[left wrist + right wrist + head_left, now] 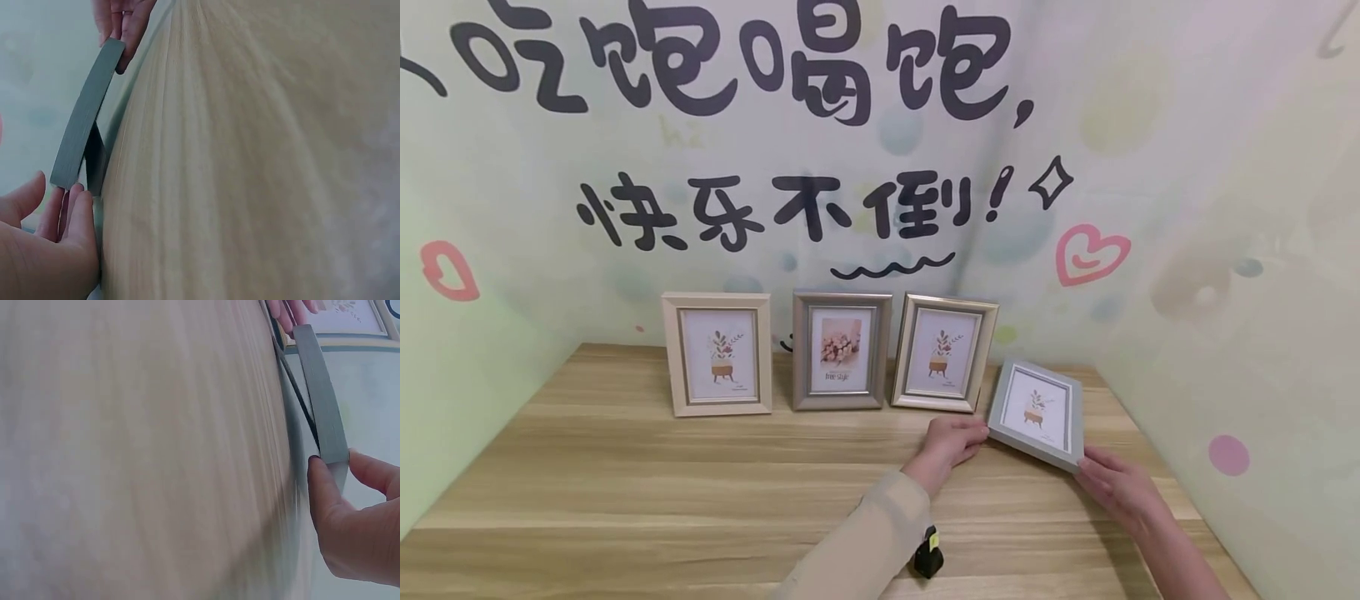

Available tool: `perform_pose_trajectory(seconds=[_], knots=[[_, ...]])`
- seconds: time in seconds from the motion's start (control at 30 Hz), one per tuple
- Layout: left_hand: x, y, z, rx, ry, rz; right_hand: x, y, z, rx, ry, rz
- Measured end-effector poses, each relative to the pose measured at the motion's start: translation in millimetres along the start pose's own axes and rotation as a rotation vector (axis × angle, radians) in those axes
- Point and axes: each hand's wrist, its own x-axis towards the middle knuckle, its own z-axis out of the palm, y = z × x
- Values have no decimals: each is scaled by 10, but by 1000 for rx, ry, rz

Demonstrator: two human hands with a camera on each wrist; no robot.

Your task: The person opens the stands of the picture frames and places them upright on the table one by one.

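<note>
A grey picture frame (1071, 412) with a potted-plant print leans far back, its lower edge raised off the table. My right hand (1123, 487) pinches its near right corner, thumb above and fingers below, as the right wrist view shows. At the lower left corner, the fingertips of my left hand (951, 446) touch the frame. In the left wrist view the left thumb (26, 199) stands apart from it and the fingers are fairly straight. A dark support leg (95, 159) sticks out beneath the frame.
Left of it, upright against the wall, stand a cream frame (673, 358), a brownish-grey frame (801, 358) and a gold frame (904, 358). A small black object (928, 560) with a yellow tag shows beside the left sleeve (868, 533). Walls bound the wooden table (700, 492).
</note>
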Motion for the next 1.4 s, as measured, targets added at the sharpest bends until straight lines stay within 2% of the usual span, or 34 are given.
perform_pose_trajectory(seconds=[0.2, 0.57, 0.7, 0.8, 1.03, 1.1, 1.27, 1.4], knots=[[-21, 54, 12, 3, 34, 10, -48, 2, 60, -108, 7, -58], [-53, 117, -13, 54, 66, 97, -136, -15, 208, -107, 68, -145], [-56, 132, -55, 128, 73, 133, -156, -46, 268, -173, 105, -205], [-56, 154, -95, 183, 64, 183, -157, -70, 308, -209, 124, -257], [-78, 196, -209, 364, 14, 319, -118, -77, 391, -94, 111, -410], [-93, 208, -237, 401, 3, 350, -104, -80, 419, -98, 112, -445], [-134, 258, -284, 462, -8, 402, -76, -111, 483, -189, 153, -473], [-161, 300, -307, 495, -4, 407, -58, -133, 533, -268, 198, -488]])
